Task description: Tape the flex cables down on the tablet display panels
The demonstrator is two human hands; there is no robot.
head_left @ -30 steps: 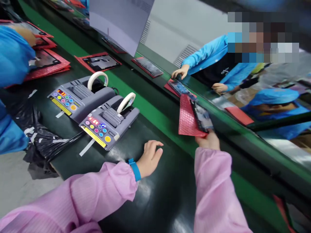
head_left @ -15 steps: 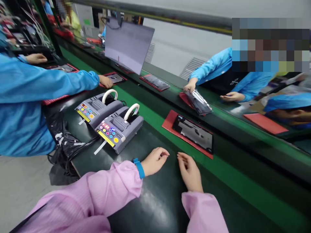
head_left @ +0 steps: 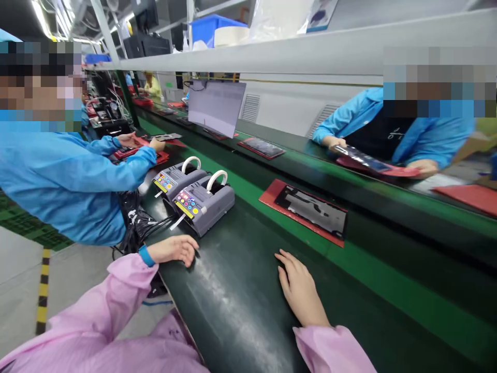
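My left hand (head_left: 174,250) rests at the near left edge of the dark green table (head_left: 236,259), just in front of a grey tape dispenser (head_left: 209,207). Its fingers are loosely bent and apart, and I see nothing held in them. A strip of white tape (head_left: 177,222) sticks out of the dispenser close by. My right hand (head_left: 302,287) lies palm down on the table with its fingers stretched out, touching nothing else. Beyond it, a black and grey flat panel (head_left: 314,210), like a tablet part, lies on a red sheet (head_left: 269,194) over the green strip.
A second tape dispenser (head_left: 171,178) stands behind the first. At the left, a co-worker in a blue sleeve (head_left: 132,168) handles red sheets. Across the line another person holds a dark panel (head_left: 361,158) on red. A monitor (head_left: 217,106) stands farther back.
My hands have moved apart: the left has drawn back to the left, and the right has flattened out. The view has tilted up. The person opposite now holds the panel with both hands.
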